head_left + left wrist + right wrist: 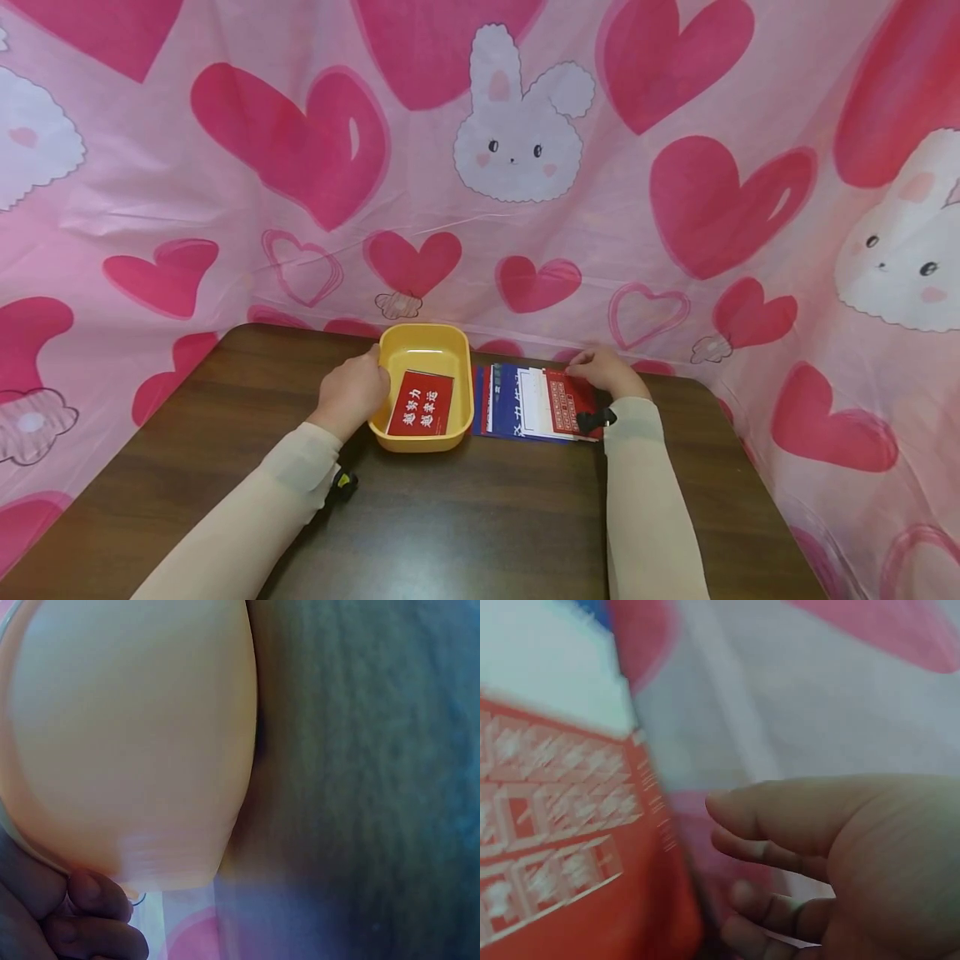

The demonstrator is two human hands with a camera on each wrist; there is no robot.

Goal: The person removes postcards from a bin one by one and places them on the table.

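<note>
A yellow plastic tray (462, 412) stands on the table, and a red card (422, 403) with white characters lies inside, leaning toward its near end. My left hand (352, 392) grips the tray's left rim; in the left wrist view its curled fingers (97, 934) show beside the tray's outer wall (142, 742). To the right of the tray lies an overlapping row of blue, white and red cards (510, 408). My right hand (609, 372) is at the far right end of that row, by a red printed card (564, 402). Its bent fingers (780, 810) hold nothing, just off the card's edge.
The dark wooden table (465, 525) extends toward me and to both sides. A pink curtain (420, 208) with hearts and rabbits hangs right behind the table's far edge and along both sides.
</note>
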